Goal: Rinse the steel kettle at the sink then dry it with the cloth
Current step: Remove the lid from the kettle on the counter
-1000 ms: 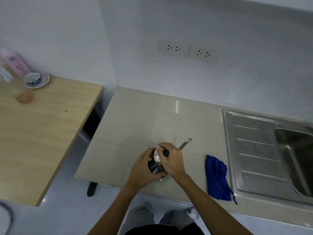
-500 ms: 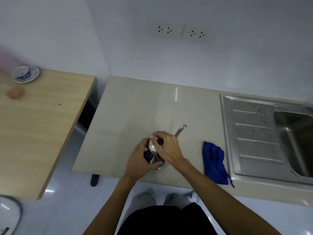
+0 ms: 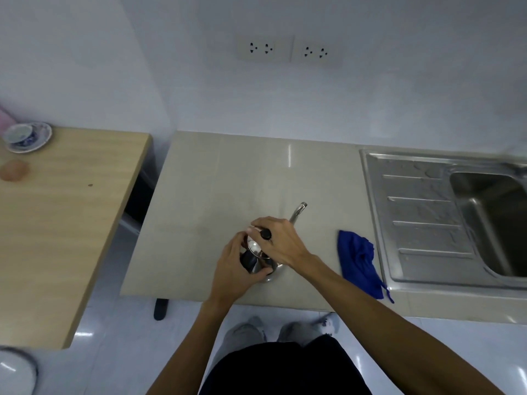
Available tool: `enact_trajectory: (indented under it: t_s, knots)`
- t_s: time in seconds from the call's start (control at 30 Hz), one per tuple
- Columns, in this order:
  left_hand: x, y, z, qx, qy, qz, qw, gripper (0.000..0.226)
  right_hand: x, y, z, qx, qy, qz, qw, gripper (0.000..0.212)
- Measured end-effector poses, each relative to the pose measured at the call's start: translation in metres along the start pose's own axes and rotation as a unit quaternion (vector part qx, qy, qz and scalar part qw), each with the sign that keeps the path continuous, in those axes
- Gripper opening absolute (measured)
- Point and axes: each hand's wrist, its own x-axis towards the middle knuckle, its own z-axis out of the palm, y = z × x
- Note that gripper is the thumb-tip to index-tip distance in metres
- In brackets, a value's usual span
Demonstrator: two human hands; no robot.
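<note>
A small steel kettle [image 3: 254, 249] with a thin curved spout stands on the beige counter [image 3: 216, 181] near its front edge. My left hand [image 3: 233, 269] wraps around its body and dark handle from the left. My right hand [image 3: 281, 242] lies over the top, fingers around the lid with its black knob. Most of the kettle is hidden under both hands. A crumpled blue cloth [image 3: 359, 262] lies on the counter to the right, just left of the steel sink [image 3: 413, 212].
The sink's ribbed drainboard is wet, and its basin [image 3: 496, 220] lies at the far right. A wooden table [image 3: 57, 218] stands to the left with a cup on a saucer [image 3: 25, 136]. Two wall sockets [image 3: 288, 49] sit above the counter.
The hands stay on the kettle in the same grip. My head has tilted, so the whole scene has shifted in the view.
</note>
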Motion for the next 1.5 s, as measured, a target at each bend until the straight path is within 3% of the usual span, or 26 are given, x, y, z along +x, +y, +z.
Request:
enact_trajectory:
  t_s: [0.33,0.43,0.47,0.6,0.7,0.8,0.87,1.03,1.2,1.33,1.5]
  knots:
    - [-0.002,0.004,-0.001,-0.008,-0.007,-0.003,1.000,0.106,0.004,-0.001,-0.005,0.021,-0.031,-0.005,0.999,0.046]
    - [-0.002,0.002,0.001,-0.005,-0.004,0.003,1.000,0.101,0.011,-0.002,-0.018,0.162,-0.003,0.132,0.978,0.044]
    - [-0.003,0.002,0.000,-0.006,-0.006,0.001,1.000,0.099,0.011,-0.003,-0.021,0.164,0.002,0.129,0.978,0.042]
    - [-0.001,0.003,0.001,-0.007,-0.016,-0.003,1.000,0.099,0.003,-0.008,-0.018,0.117,-0.010,0.053,0.992,0.030]
    - [-0.003,0.006,0.000,-0.009,-0.013,0.001,1.000,0.103,-0.001,-0.006,-0.014,0.055,-0.006,-0.013,0.998,0.038]
    - [-0.001,0.003,0.001,-0.006,-0.018,0.010,1.000,0.092,-0.004,0.003,-0.007,-0.054,0.011,-0.092,0.994,0.039]
    - [-0.001,0.002,0.001,-0.002,-0.020,0.006,1.000,0.091,-0.008,0.003,-0.009,-0.066,0.025,-0.106,0.992,0.042]
    - [-0.002,0.002,0.002,-0.010,-0.017,0.006,1.000,0.101,-0.027,0.022,-0.025,-0.035,0.116,-0.028,0.992,0.047]
    - [-0.002,0.002,0.001,-0.015,-0.013,0.000,1.000,0.106,-0.067,0.064,-0.040,-0.026,0.155,0.082,0.984,0.044]
    - [-0.003,0.000,0.001,-0.013,-0.011,0.003,1.000,0.107,-0.096,0.102,-0.030,-0.047,0.081,0.177,0.980,0.040]
    - [-0.002,0.002,0.000,-0.011,-0.007,0.002,1.000,0.104,-0.117,0.137,0.000,-0.065,0.004,0.222,0.973,0.058]
